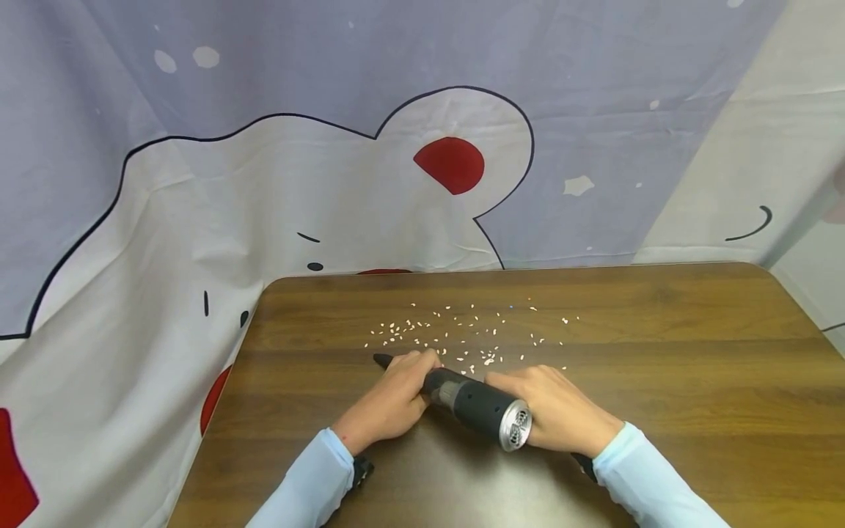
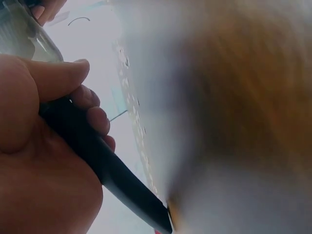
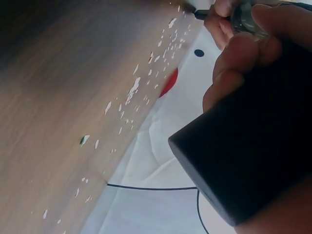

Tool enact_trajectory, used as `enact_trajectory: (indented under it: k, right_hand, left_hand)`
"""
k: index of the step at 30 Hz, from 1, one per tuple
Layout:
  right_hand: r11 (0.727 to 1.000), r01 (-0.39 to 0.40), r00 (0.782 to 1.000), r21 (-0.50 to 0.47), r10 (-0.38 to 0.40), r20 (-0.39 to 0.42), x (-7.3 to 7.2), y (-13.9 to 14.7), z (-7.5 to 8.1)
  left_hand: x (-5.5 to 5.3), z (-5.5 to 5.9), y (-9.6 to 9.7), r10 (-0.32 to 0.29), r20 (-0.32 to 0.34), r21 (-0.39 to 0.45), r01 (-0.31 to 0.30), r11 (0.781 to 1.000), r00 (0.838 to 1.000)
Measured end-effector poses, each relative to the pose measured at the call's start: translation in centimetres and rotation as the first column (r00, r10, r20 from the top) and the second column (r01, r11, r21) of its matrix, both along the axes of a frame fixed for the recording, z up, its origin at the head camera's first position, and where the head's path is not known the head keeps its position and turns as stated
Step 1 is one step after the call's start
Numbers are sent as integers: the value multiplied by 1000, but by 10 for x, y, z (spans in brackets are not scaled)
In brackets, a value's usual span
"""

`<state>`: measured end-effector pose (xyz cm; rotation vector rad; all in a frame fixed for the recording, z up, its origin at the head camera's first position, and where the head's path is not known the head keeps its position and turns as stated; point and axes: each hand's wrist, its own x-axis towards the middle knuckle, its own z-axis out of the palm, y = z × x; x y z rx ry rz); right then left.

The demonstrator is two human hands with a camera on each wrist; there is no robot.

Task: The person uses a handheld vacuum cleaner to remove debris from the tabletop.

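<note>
A black handheld vacuum cleaner (image 1: 480,408) with a clear section and a silver vented end is held slantwise above the table between both hands. My left hand (image 1: 393,400) grips its narrow black nozzle (image 2: 122,183), whose tip points to the left. Around the body, the fingers of my right hand (image 1: 562,409) are curled; the right wrist view shows the black casing (image 3: 243,136) close up. Small white scraps (image 1: 488,358) lie scattered on the table just beyond the hands. The left wrist view is partly blurred.
The brown wooden table (image 1: 693,396) has rounded far corners. Behind it and down its left side hangs a printed cloth (image 1: 317,191) in lilac, white and red. Among the white scraps is a tiny blue speck (image 1: 511,306).
</note>
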<state>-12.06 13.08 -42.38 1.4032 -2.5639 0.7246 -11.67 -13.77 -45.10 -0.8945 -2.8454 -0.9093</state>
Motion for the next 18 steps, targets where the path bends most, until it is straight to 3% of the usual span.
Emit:
enact_trajectory:
  k: [18]
  right_hand:
    - [1000, 15, 1000, 16, -15, -19, -10, -14, -7]
  left_hand:
    - [-14, -2, -14, -16, -54, -22, 15, 1000, 998]
